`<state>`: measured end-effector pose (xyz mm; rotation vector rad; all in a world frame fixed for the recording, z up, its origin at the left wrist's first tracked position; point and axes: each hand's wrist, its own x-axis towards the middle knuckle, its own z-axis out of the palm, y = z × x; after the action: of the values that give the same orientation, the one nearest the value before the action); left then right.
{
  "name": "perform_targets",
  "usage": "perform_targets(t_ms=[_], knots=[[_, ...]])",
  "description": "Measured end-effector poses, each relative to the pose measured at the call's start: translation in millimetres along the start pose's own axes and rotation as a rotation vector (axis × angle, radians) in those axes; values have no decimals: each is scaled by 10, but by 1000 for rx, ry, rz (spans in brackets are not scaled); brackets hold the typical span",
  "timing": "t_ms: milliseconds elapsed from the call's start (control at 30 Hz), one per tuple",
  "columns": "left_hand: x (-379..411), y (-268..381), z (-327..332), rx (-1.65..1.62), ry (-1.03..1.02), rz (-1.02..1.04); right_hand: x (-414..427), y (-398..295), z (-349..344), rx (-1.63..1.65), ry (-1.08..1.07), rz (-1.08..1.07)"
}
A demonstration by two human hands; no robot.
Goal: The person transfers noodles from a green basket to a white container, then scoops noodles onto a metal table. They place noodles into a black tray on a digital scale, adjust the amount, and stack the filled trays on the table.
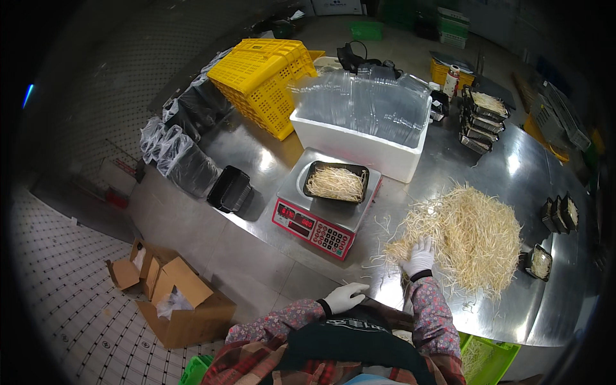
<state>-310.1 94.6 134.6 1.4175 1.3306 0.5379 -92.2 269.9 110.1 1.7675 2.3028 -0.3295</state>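
My right hand, in a white glove, lies palm down on the left edge of a large heap of bean sprouts, its fingers spread over the strands. My left hand, gloved too, hangs in front of my apron near the table's edge; it holds nothing, and its thumb stands apart from the fingers. Ahead of it is a red digital scale with a lit display. A black plastic tray filled with bean sprouts sits on the scale's metal plate.
A white foam box of clear plastic lids stands behind the scale, beside a tilted yellow crate. Black trays stand left. Filled trays are stacked right on the steel table. Cardboard boxes sit on the floor.
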Motion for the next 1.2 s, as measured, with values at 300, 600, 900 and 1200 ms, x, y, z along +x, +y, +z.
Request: perform_targets(t_ms=[300,600,900,1200], knots=[[-109,496,-1028,273,454,294,-129,24,59,134,220,-69],[1000,550,-2688,786,529,583,-135,-23,-36,343,498,-34],[1181,207,-2775,821,293,651,-232,-594,-881,904,546,94],[1128,126,-2859,-59,338,694,552,-1934,-1733,282,579,-381]])
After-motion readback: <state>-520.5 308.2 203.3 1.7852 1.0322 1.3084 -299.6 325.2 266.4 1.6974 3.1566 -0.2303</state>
